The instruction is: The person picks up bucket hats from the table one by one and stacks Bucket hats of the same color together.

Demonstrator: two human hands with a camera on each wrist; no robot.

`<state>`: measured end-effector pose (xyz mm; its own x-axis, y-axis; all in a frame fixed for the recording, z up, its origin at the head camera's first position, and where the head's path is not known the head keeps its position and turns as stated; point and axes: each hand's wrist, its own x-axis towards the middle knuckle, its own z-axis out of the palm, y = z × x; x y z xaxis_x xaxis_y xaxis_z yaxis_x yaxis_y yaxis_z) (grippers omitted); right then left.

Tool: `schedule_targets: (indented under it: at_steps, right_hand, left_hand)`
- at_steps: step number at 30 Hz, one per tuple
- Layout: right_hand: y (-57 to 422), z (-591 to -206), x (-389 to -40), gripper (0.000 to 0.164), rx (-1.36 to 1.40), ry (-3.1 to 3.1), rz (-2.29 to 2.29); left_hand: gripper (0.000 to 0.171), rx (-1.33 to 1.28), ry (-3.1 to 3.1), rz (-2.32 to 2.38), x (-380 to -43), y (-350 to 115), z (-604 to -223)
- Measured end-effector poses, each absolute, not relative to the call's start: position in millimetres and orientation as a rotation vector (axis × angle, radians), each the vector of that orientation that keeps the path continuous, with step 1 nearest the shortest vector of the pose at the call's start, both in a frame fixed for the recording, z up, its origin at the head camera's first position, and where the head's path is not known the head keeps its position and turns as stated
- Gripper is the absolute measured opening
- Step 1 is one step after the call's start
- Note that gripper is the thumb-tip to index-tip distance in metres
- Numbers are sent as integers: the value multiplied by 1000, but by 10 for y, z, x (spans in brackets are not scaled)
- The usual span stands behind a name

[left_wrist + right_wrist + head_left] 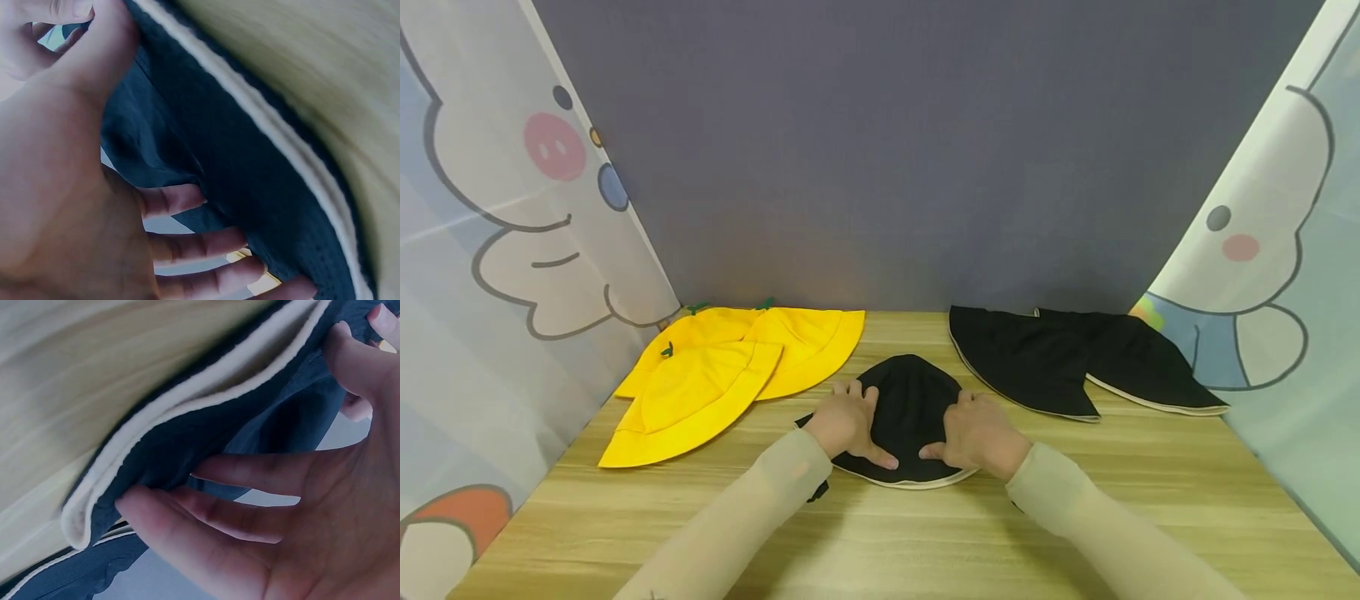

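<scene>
Black hat point(912, 408) between left hand point(847, 423) and right hand point(983, 433).
Both hands open, fingers resting on its sides; hat lies on table point(895, 546). Yellow hats point(692, 400) beyond left hand; two other black hats point(1022, 358) beyond right.

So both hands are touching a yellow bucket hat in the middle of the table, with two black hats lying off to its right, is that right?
Not quite: the bucket hat that both hands, left and right, are touching is black, not yellow, as the head view shows. The rest is right.
</scene>
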<state>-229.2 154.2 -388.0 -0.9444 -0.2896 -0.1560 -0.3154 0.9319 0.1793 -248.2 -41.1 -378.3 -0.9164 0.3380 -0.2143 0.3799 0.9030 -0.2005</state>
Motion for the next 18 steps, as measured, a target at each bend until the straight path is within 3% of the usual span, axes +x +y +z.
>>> schedule_targets:
  at_steps: [18]
  right_hand:
    - [1613, -3883, -2307, 79, -521, 2959, 275]
  left_hand:
    - [111, 496, 2876, -360, -2500, -372, -3774]
